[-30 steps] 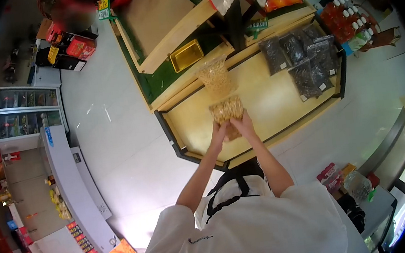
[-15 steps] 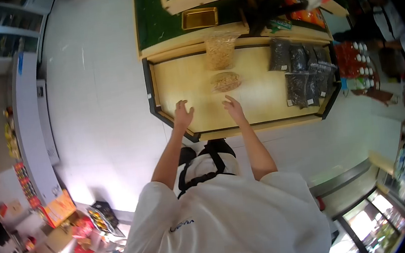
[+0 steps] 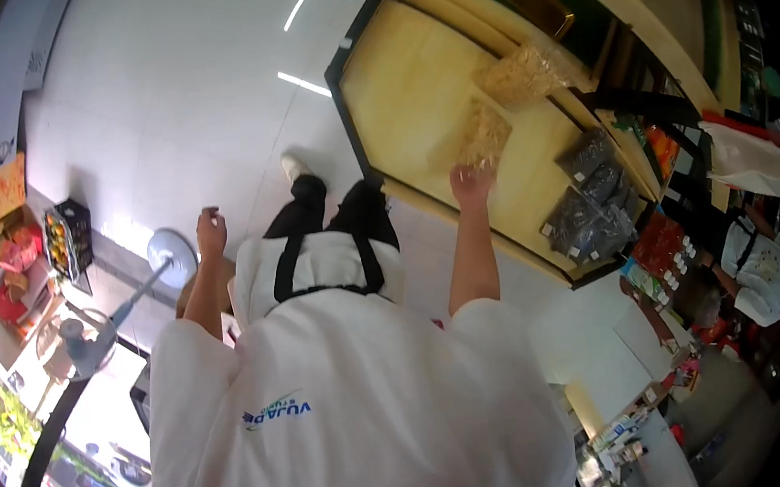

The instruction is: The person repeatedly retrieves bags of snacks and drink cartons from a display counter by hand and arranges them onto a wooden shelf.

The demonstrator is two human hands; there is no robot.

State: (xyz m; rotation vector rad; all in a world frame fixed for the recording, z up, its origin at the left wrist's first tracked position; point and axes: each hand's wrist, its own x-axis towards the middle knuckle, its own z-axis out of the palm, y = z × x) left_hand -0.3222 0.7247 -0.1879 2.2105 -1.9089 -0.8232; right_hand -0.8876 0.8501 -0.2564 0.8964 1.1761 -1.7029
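Note:
My right hand [image 3: 473, 182] is at the near end of a clear plastic bag of pale yellow dried pieces [image 3: 483, 133], its fingers closed on the bag's edge over the tabletop. Just beyond lies a larger clear bag of similar pale pieces [image 3: 525, 75], by the table's back rail. My left hand [image 3: 211, 231] hangs over the floor, well away from the table, with its fingers curled in and nothing visible in them.
Several bags of dark contents [image 3: 589, 221] lie at the right end of the wooden table [image 3: 399, 69], which has a raised black-edged rim. A gold tray [image 3: 537, 4] sits behind. To the left stand a fan [image 3: 84, 346] and a black crate [image 3: 68, 240]. Another person [image 3: 757, 269] is at far right.
My view and body have turned away from the table. My left hand has left the tabletop and swung out over the floor. My right hand has taken hold of the smaller bag.

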